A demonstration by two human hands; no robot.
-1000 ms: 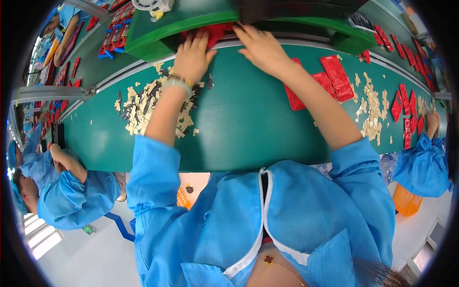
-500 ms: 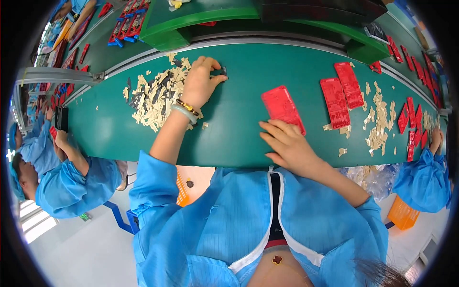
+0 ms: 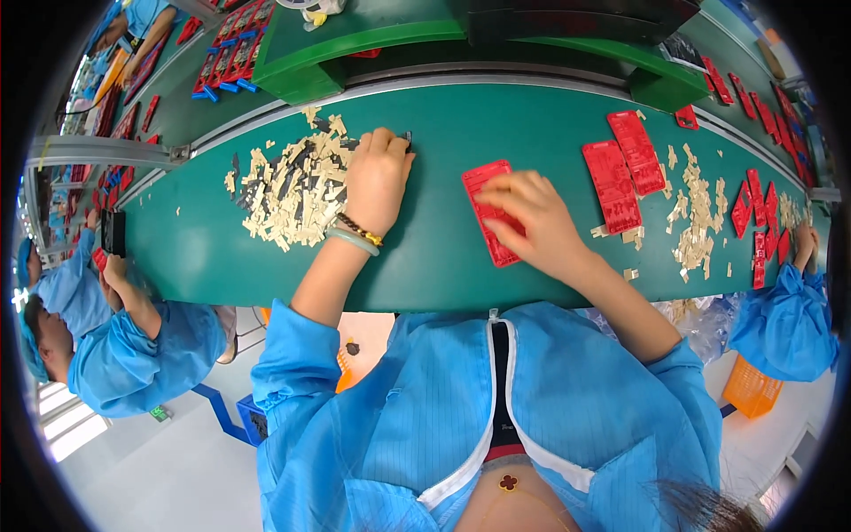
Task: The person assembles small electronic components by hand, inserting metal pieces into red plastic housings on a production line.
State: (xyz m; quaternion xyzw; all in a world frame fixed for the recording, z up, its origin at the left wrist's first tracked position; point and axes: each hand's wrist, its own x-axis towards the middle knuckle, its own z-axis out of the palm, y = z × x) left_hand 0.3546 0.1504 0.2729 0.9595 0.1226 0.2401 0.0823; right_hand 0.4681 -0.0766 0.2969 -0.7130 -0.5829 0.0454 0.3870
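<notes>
My left hand [image 3: 377, 177], with a bracelet and a bangle on its wrist, is at the right edge of a pile of small cream and dark grey pieces [image 3: 297, 191]. Its fingers are curled together, and a small dark piece [image 3: 408, 139] shows at their tips. In front of me a red rectangular plastic panel [image 3: 499, 248] with moulded detail lies on the green table [image 3: 425, 275]. Over that panel's right side is my right hand [image 3: 541, 217], slightly blurred, its fingers apart and holding nothing I can see. Whether the fingertips touch the panel I cannot tell.
To the right lie two more red panels [image 3: 612, 186] and a loose scatter of cream pieces [image 3: 696, 222]. Narrower red parts [image 3: 760, 217] sit farther right, near a co-worker's sleeve [image 3: 780, 319]. A green shelf [image 3: 381, 40] borders the far side. Another person [image 3: 133, 346] works at left.
The red panel has shifted left and turned more upright. My right hand has lifted and moved up over it. My left hand has moved slightly right and down, fingers more closed.
</notes>
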